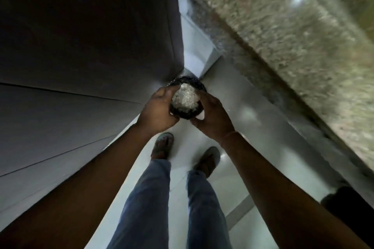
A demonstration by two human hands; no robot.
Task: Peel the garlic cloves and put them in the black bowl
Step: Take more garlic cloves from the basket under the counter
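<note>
The person is standing and looking down, and both grips are grasping the black bowl [196,83], which is being held in the air above the floor [226,198], well in front of the body. The left grip [157,107] is wrapping its fingers round the bowl's left wall, and the right grip [212,119] is curling round the near right side and partly under it. A white heap [185,98] is filling the bowl to about its rim. The picture is too blurred to tell whether it is peeled garlic, loose skins or both.

The bowl is looking small and light, stiff enough to be squeezed without giving. Its load is looking loose and unpacked, so I am judging that a tilt or a jolt could be spilling pieces over the edge. Papery skins, if that is what they are, would be drifting off very easily. Holding the wall on two opposite sides, with fingers under the base and the rim level, is seeming the safest hold.

A speckled stone worktop [283,36] is running along the right, and a dark panel [81,26] is closing in on the left. The person's jeans [145,198] and sandalled feet [164,143] are showing below the bowl. Nothing is lying between the bowl and the worktop, though the passage is looking narrow.
</note>
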